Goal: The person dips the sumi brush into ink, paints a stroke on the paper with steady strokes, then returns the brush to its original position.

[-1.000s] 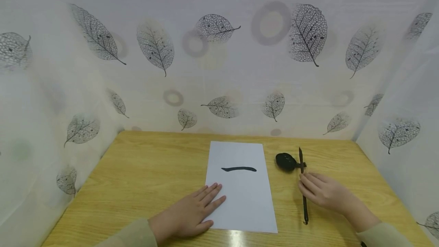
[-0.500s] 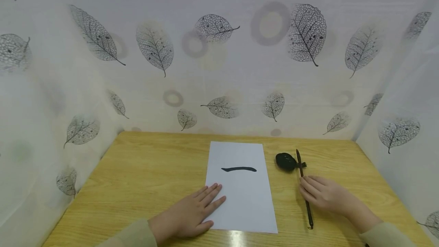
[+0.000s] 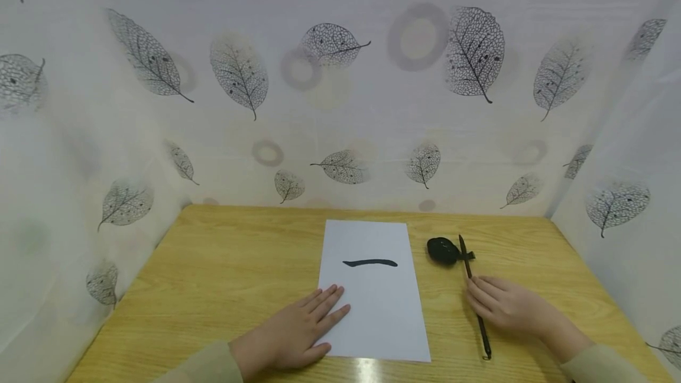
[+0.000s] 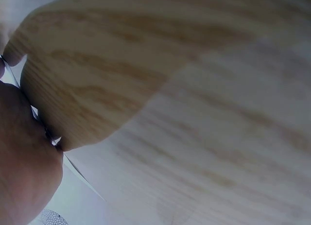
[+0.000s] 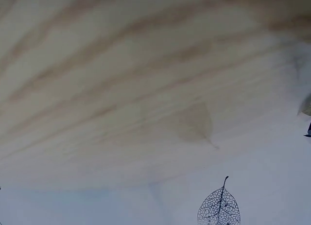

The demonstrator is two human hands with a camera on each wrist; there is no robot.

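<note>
On the left edge of a white sheet of paper (image 3: pixel 380 318) my left hand (image 3: pixel 303 327) rests flat, fingers spread. One black horizontal stroke (image 3: pixel 370 262) crosses the sheet's upper half. To the right, my right hand (image 3: pixel 508 306) pinches a dark writing brush (image 3: pixel 483 333) around its middle. The brush's tip points away from me, and its shaft crosses the short handle of a black ink dish (image 3: pixel 443 250). In the left wrist view, part of the left hand (image 4: pixel 29 162) shows at the lower left. The right wrist view shows neither the brush nor clear fingers.
The wood-grain table (image 3: pixel 239 253) runs back to a pale curtain (image 3: pixel 362 111) printed with leaves. The curtain also encloses the left and right sides. The ink dish stands just right of the paper.
The brush's rear end has swung right and toward me, so it now slants more, its tip shifted slightly left. My right hand has moved slightly nearer to me; the left hand stays put.
</note>
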